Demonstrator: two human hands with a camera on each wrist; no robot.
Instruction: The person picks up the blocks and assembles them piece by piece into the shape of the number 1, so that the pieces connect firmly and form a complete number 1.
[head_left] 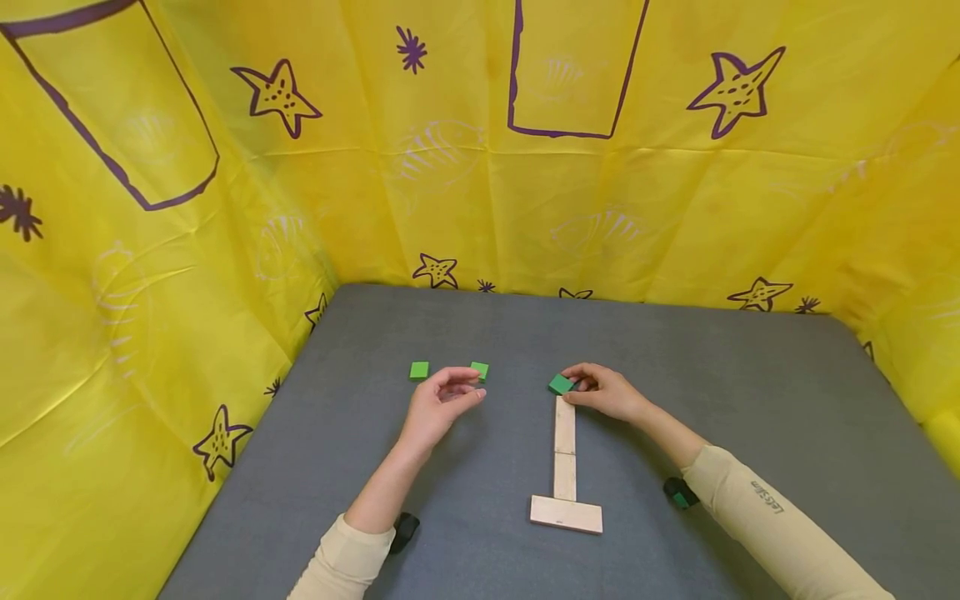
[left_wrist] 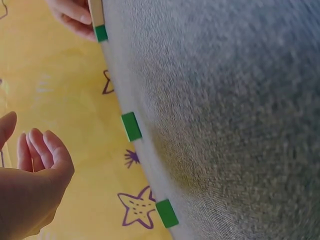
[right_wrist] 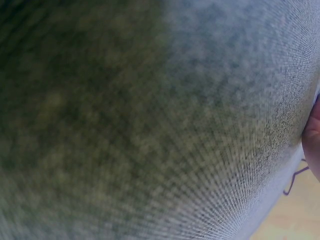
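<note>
My right hand (head_left: 606, 392) pinches a green block (head_left: 560, 384) between thumb and fingers, at the far end of a row of pale wooden blocks (head_left: 566, 425). In the left wrist view that green block (left_wrist: 101, 33) sits against the wood's end. A wooden block (head_left: 566, 514) lies crosswise at the row's near end. My left hand (head_left: 442, 404) holds nothing, its fingers loosely bent. Just beyond its fingertips is a second green block (head_left: 480, 370), with a third green block (head_left: 419, 371) to the left. The right wrist view catches only an edge of the right hand (right_wrist: 312, 142).
A grey cloth-covered table (head_left: 712, 375) spreads under everything. Yellow curtains (head_left: 465, 192) printed with starfish and fish hang behind it and along both sides. Dark wrist devices (head_left: 403, 532) show under both forearms.
</note>
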